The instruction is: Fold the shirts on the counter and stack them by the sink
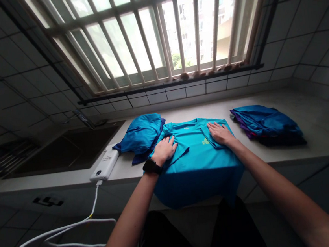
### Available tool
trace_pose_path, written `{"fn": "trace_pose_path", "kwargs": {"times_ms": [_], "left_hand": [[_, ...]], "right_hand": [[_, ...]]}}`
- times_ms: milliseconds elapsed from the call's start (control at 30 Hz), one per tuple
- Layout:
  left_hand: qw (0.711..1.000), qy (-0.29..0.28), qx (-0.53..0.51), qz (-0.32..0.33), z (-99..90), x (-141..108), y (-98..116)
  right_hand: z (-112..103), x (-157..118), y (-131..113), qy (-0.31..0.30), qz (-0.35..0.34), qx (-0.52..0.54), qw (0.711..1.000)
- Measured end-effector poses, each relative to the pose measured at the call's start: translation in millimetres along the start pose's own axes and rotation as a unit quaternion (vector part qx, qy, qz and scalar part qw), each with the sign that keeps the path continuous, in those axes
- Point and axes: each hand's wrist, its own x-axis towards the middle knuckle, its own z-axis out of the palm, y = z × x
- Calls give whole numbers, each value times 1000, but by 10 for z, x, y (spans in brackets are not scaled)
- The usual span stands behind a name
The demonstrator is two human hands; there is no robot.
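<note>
A teal T-shirt (200, 167) lies face up on the pale countertop (310, 126), its lower part hanging over the front edge. Both sleeves are folded in across the chest. My left hand (164, 149) rests flat on the left sleeve fold, with a black smartwatch (152, 166) on the wrist. My right hand (220, 133) lies on the right shoulder and sleeve fold, fingers spread. Neither hand grips anything. A crumpled blue garment (140, 136) lies next to the shirt's left side, and a folded blue stack (267, 125) sits to the right.
A white power bank (105, 164) lies at the counter's front edge, its white cable (75, 228) trailing down. Further left are a dark sink (66, 150) and a tap (83, 119). A barred window (148, 30) rises behind the tiled backsplash (167, 94).
</note>
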Motion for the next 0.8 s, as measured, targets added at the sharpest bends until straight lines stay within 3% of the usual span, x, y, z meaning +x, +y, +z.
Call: {"fn": "trace_pose_path", "kwargs": {"times_ms": [133,267,367,500,600,700,800], "left_hand": [[997,42,19,-67,29,199,65],[994,35,22,-98,-59,307,124],[994,60,17,-93,-188,317,152],[981,123,1,-149,-367,320,69],[978,94,-44,-182,-460,393,-78],[978,41,-99,-181,-494,534,-204],[971,10,-146,-190,-474,687,-255]], "right_hand": [[-38,17,-2,-16,15,10,1000],[-46,62,-32,-11,30,8,999],[-44,98,-41,10,32,4,999],[-155,166,46,82,48,36,995],[-318,262,175,133,161,90,974],[-444,375,283,75,250,195,946],[-484,454,318,22,239,274,931]]}}
